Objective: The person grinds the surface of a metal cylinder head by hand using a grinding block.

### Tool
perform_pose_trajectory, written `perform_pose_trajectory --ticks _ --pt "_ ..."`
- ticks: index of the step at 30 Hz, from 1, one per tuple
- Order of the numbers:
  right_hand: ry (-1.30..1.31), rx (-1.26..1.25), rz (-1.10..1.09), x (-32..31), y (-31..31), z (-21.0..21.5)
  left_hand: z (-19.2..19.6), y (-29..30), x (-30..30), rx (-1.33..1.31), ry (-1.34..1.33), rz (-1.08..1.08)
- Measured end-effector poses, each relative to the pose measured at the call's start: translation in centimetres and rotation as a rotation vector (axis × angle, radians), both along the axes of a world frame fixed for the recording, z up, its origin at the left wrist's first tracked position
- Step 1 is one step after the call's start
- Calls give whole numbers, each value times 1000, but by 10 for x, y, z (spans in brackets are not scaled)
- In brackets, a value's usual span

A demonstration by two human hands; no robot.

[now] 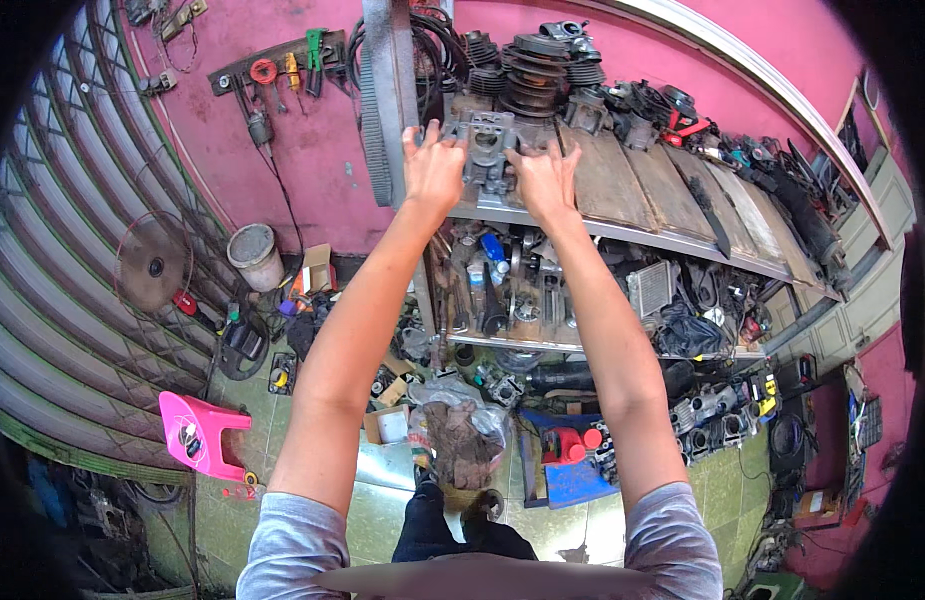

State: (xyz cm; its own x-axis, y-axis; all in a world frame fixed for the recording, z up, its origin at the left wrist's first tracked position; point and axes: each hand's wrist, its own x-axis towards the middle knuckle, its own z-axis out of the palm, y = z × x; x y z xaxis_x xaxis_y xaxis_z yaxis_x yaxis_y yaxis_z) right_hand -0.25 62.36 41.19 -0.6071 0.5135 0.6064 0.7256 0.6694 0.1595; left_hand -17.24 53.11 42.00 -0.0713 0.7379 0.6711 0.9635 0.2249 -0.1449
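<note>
— Where is the grey cast-metal engine block (488, 147)?
— On the top wooden shelf (622, 180), long axis running left-right, bore facing the person.
— The hands?
— The left hand (432, 165) and right hand (545, 178) clasp its two ends.

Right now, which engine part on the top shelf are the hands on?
The grey cylinder head at the shelf's left front edge, between both hands; the dark finned cylinders sit behind, untouched.

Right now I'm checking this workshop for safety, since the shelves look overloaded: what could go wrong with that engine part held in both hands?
1. The grey metal engine part sits at the top shelf front edge; if the left hand or right hand slips, it could fall.
2. Cluttered parts on the floor below might trip the person.
</note>
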Motion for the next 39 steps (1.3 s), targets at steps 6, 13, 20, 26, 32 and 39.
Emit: perform_pose_trajectory --ticks 6,13,20,26,32,39 --pt "49 -60 0 0 15 -16 -7 11 -8 41 92 -61" --pt "56 -83 -51 -7 12 7 2 21 -6 -92 151 48" --pt "68 -13 -88 -12 23 -1 -6 27 -16 -64 202 39" --pt "81 -70 -40 -18 39 2 -9 41 -14 -95 203 141" --pt "71 -132 -67 -28 47 3 -11 59 -24 -57 158 119" --pt "92 -174 -92 -38 58 3 -18 75 -28 -24 144 121"
